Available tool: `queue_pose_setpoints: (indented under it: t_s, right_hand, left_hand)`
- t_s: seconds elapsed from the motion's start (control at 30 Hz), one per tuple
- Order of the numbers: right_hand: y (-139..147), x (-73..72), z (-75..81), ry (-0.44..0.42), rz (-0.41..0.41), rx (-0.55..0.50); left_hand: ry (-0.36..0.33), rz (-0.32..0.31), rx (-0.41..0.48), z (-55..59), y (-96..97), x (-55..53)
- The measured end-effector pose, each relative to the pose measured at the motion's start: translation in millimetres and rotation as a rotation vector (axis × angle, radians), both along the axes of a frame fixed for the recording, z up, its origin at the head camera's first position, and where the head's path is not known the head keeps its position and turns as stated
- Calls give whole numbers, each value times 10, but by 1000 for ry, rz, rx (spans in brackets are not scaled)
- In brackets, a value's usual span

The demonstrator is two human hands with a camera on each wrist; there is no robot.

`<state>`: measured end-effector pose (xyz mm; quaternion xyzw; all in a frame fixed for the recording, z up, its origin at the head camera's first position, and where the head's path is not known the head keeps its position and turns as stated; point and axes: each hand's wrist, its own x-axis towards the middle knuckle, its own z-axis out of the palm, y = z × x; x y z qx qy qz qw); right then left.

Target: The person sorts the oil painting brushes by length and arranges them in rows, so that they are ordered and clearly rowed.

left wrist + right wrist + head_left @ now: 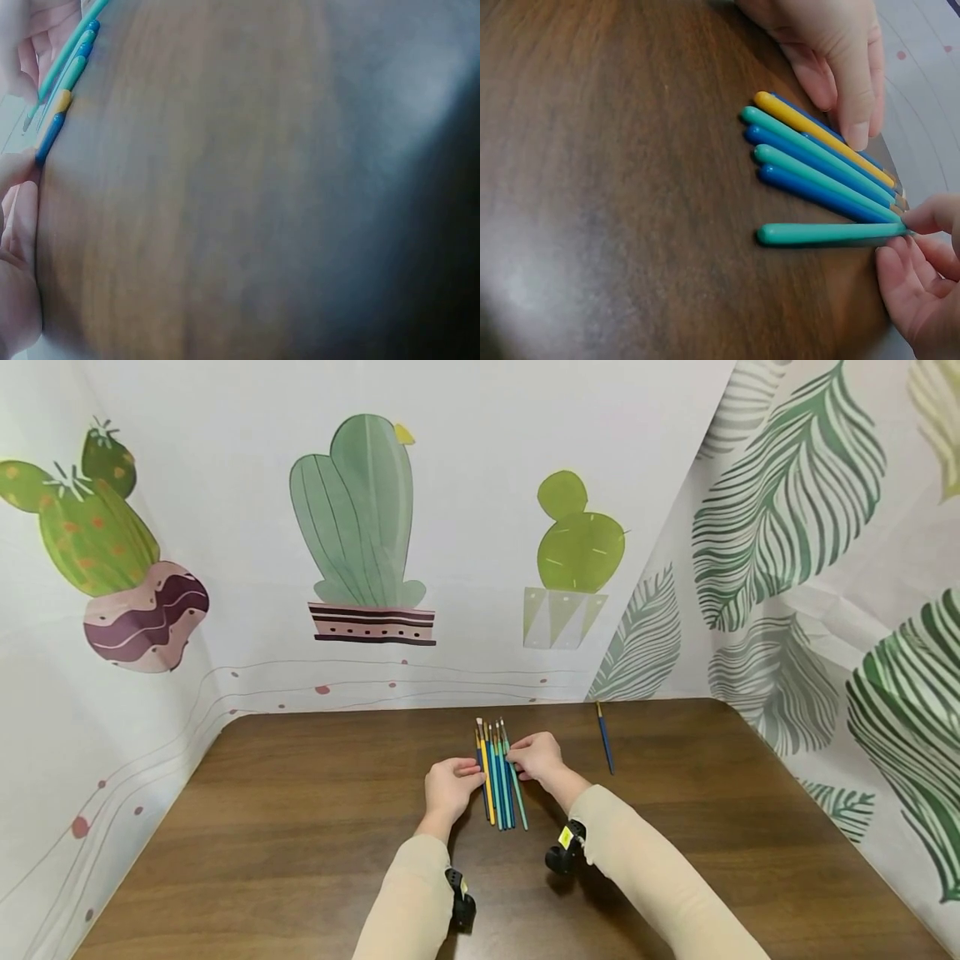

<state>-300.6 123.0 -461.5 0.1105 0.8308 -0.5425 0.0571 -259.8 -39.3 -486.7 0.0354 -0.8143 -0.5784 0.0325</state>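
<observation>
Several paintbrushes lie side by side on the table, handles toward me: dark blue ones, a yellow paintbrush (489, 785), and teal ones. My left hand (450, 787) is at the bundle's left side, its fairly straight thumb touching the outer brushes beside the yellow handle (810, 124). At the right side my right hand (537, 757) pinches a teal paintbrush (825, 234) between thumb and fingers near its bristle end. That brush slants away from the others at its handle end. In the left wrist view only the handle ends, such as a blue handle (50, 137), show clearly.
One blue paintbrush (606, 745) lies apart at the back right of the brown wooden table (315, 827). Behind the table hangs a white cloth (480, 527) printed with cacti and leaves. Black wrist cameras sit under both sleeves.
</observation>
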Motion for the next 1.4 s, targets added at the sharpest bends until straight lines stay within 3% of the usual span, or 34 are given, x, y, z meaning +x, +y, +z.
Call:
queue_pose_setpoints:
  t_s: [1.4]
  right_hand:
    - [860, 365, 198, 12, 22, -141]
  left_hand:
    - [23, 16, -22, -14, 9, -5]
